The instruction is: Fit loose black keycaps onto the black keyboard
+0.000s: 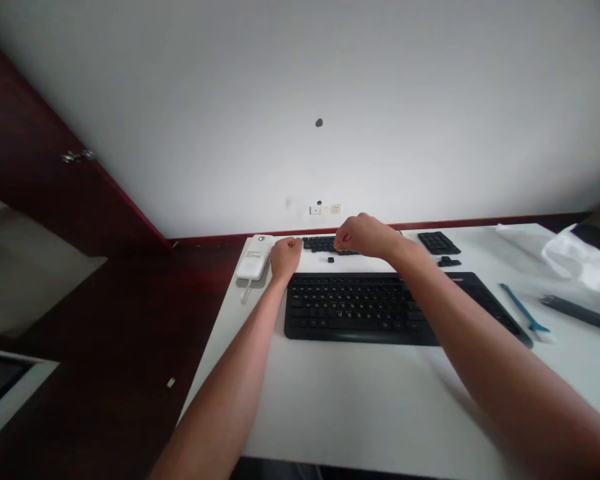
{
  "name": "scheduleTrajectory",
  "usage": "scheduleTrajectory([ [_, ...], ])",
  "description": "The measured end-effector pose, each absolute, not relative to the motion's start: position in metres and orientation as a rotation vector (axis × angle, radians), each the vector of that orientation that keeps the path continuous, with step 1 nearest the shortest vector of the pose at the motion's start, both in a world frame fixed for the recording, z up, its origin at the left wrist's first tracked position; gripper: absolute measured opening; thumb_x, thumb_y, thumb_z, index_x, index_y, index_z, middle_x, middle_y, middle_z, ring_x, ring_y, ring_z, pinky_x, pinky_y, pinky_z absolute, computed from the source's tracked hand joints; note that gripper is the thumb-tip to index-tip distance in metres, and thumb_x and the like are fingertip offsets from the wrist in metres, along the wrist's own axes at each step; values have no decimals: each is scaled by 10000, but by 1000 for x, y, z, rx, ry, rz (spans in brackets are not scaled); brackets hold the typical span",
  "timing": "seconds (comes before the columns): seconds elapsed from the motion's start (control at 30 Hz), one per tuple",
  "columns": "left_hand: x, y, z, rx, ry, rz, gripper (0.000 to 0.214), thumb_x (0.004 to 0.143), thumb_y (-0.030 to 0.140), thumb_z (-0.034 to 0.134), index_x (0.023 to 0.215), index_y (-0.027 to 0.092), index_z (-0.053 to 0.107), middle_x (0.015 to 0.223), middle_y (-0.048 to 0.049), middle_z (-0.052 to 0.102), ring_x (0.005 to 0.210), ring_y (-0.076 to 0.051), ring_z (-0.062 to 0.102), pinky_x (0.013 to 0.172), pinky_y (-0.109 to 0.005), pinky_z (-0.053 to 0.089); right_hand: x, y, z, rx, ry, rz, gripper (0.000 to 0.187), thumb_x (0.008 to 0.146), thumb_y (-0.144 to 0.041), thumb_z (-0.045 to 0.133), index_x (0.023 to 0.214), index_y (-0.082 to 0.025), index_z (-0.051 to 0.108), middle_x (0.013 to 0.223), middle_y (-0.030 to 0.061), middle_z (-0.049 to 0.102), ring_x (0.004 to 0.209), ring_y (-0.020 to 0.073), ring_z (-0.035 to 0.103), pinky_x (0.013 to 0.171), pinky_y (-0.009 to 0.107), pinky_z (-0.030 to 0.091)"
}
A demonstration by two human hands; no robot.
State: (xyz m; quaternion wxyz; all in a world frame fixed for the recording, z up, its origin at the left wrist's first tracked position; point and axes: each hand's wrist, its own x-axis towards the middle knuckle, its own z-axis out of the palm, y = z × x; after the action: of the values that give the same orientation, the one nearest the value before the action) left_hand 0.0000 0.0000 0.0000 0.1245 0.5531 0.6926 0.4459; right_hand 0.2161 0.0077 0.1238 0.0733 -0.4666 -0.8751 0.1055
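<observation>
I record diffuse, subdued light, a faint soft shadow on the smooth white bench [330, 400], dark reddish floor [130, 320] in gloom, edges blurred and stretched.

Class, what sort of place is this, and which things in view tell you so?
Probably a room in a home or office: a white desk with a keyboard on it, power sockets low on the wall, and a dark red door at left.

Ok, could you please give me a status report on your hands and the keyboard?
Left hand beside white device, right hand by far black keys; grips unclear. Keyboard flat on table. Right forearm hides part of it.
</observation>
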Motion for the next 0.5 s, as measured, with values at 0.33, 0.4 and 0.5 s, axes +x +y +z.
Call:
scheduleTrajectory([
  [0.33,2,-2,4,1616,2000,1329,392,881,343,526,550,207,367,543,26,369,578,-132,303,604,-307,213,207,25,72,-1370,-2632,347,120,824,-154,741,865,-224,829,895,72,792,859,226,730,770,303,527],
  [0.4,2,-1,3,1618,2003,1329,391,882,348,525,549,207,377,541,23,391,576,-132,313,605,-304,222,206,27,69,-1357,-2653,361,91,825,-171,764,860,-227,826,893,63,793,859,227,731,761,306,520],
  [0.5,2,-1,3,1624,2009,1333,385,878,353,525,550,208,381,542,15,422,577,-134,324,603,-304,225,206,28,64,-1326,-2682,385,79,817,-154,775,842,-217,817,881,54,794,858,223,732,743,302,506],
])
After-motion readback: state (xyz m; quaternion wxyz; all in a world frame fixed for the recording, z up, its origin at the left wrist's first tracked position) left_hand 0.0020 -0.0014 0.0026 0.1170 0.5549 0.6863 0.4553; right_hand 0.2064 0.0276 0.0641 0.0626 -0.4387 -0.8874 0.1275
